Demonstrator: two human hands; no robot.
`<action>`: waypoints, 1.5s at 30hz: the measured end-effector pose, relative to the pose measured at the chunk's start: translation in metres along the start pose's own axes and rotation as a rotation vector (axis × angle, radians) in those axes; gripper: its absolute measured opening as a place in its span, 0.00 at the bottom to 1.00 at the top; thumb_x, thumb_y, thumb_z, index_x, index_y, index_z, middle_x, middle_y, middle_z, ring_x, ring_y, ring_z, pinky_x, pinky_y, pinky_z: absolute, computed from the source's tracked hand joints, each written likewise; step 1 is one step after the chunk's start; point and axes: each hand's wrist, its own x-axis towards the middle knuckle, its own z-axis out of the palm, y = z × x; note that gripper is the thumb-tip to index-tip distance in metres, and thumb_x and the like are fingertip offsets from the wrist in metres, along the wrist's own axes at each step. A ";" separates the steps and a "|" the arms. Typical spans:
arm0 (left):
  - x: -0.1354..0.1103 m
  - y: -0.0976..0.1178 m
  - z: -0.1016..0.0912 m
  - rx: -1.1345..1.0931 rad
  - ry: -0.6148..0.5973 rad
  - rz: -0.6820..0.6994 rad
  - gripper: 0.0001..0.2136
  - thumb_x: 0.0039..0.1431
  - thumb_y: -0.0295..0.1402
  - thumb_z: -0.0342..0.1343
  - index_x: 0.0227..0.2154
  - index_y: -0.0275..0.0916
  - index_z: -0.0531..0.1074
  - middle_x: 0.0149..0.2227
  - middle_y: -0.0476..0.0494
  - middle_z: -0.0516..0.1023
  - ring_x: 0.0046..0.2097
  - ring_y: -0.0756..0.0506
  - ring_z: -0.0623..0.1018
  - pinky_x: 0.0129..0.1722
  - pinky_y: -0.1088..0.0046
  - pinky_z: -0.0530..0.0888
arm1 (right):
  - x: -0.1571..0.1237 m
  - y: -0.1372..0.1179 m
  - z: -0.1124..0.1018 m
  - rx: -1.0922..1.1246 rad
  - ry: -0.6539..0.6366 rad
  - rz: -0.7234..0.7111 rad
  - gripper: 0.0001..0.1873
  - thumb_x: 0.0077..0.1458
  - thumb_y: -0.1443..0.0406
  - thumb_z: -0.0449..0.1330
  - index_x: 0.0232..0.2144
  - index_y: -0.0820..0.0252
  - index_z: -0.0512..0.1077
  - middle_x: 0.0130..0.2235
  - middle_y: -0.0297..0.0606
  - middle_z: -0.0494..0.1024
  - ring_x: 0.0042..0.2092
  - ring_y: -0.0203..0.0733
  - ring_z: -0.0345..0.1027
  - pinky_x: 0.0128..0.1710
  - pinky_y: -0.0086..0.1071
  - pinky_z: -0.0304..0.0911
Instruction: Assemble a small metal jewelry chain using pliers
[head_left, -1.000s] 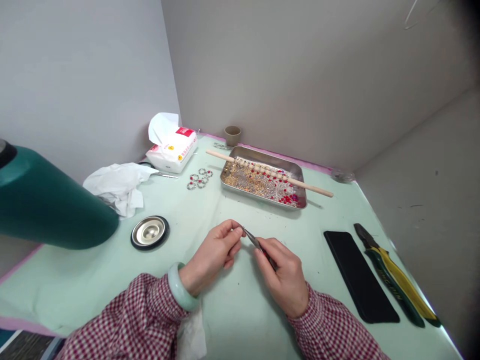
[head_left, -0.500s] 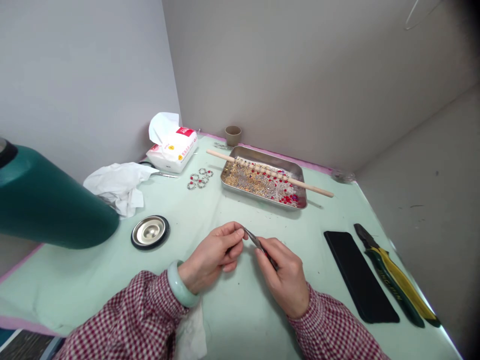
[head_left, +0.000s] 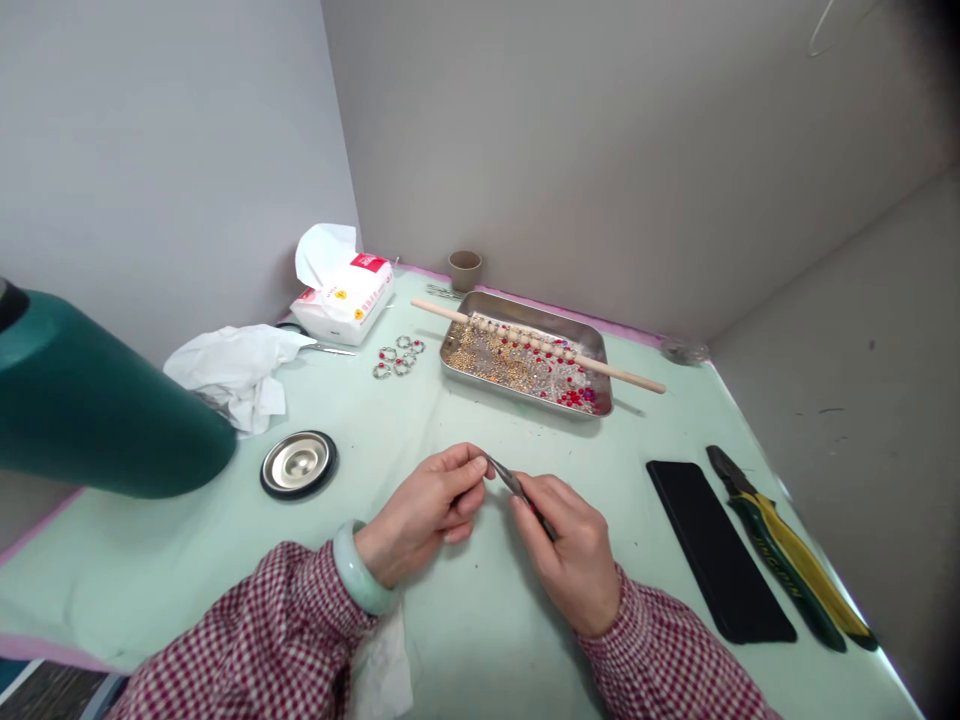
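My left hand (head_left: 427,510), with a pale green bangle (head_left: 360,570) at its wrist, is closed in a pinch at the middle of the table. Whatever lies between its thumb and forefinger is too small to make out. My right hand (head_left: 574,550) grips metal tweezers (head_left: 517,487), whose pointed tip meets the left fingertips. Beyond both hands is a metal tray (head_left: 525,392) of gold, clear and red beads. A wooden stick (head_left: 630,377) carrying beaded loops rests across that tray. Several small beaded rings (head_left: 397,357) lie to its left.
On the left are a green bottle (head_left: 112,400), a round lid (head_left: 298,465), crumpled tissue (head_left: 240,370) and a tissue pack (head_left: 345,300). A black phone-like slab (head_left: 720,550) and green-yellow pliers (head_left: 791,555) lie at right. A small cup (head_left: 465,269) stands at the back near the wall.
Both hands and the tweezers hold almost the same pose. The whole view has shifted very slightly.
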 end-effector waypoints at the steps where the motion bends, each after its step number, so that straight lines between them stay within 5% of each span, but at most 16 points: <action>1: 0.000 0.000 0.000 -0.006 -0.001 -0.005 0.07 0.61 0.35 0.49 0.30 0.38 0.63 0.16 0.59 0.54 0.15 0.58 0.46 0.13 0.84 0.50 | 0.000 0.000 0.000 -0.021 0.005 -0.008 0.13 0.58 0.69 0.51 0.45 0.61 0.70 0.35 0.42 0.73 0.37 0.42 0.67 0.38 0.36 0.64; 13: -0.002 0.002 -0.006 -0.154 -0.114 -0.099 0.07 0.62 0.32 0.47 0.28 0.37 0.63 0.16 0.58 0.55 0.14 0.58 0.45 0.12 0.82 0.49 | 0.000 0.006 -0.003 -0.299 0.089 -0.189 0.17 0.56 0.70 0.53 0.48 0.63 0.69 0.34 0.44 0.75 0.35 0.43 0.67 0.35 0.38 0.65; 18: -0.001 0.007 -0.007 -0.184 -0.077 -0.129 0.08 0.62 0.32 0.46 0.28 0.37 0.63 0.14 0.59 0.51 0.14 0.58 0.43 0.13 0.83 0.48 | 0.000 0.001 -0.004 -0.316 0.013 -0.280 0.17 0.55 0.71 0.55 0.48 0.64 0.70 0.32 0.43 0.76 0.33 0.43 0.66 0.33 0.39 0.64; 28: -0.002 0.004 0.001 0.055 0.029 0.029 0.07 0.60 0.37 0.49 0.31 0.38 0.64 0.16 0.59 0.56 0.15 0.58 0.47 0.13 0.84 0.52 | 0.003 0.001 -0.004 -0.011 0.059 -0.013 0.13 0.57 0.69 0.52 0.43 0.60 0.71 0.35 0.43 0.74 0.37 0.43 0.69 0.38 0.37 0.67; 37: -0.002 0.003 0.005 0.190 0.109 0.040 0.08 0.60 0.38 0.49 0.30 0.39 0.62 0.17 0.58 0.55 0.16 0.56 0.51 0.13 0.83 0.53 | 0.001 0.002 0.001 -0.017 0.025 -0.006 0.13 0.57 0.70 0.52 0.44 0.60 0.70 0.37 0.42 0.73 0.39 0.42 0.68 0.39 0.37 0.65; 45: -0.001 0.001 0.003 0.126 0.064 0.031 0.07 0.60 0.37 0.48 0.30 0.39 0.62 0.16 0.58 0.55 0.16 0.57 0.50 0.13 0.83 0.53 | 0.000 0.002 0.001 -0.088 0.050 -0.033 0.13 0.58 0.69 0.52 0.45 0.61 0.70 0.36 0.42 0.74 0.38 0.42 0.68 0.38 0.38 0.65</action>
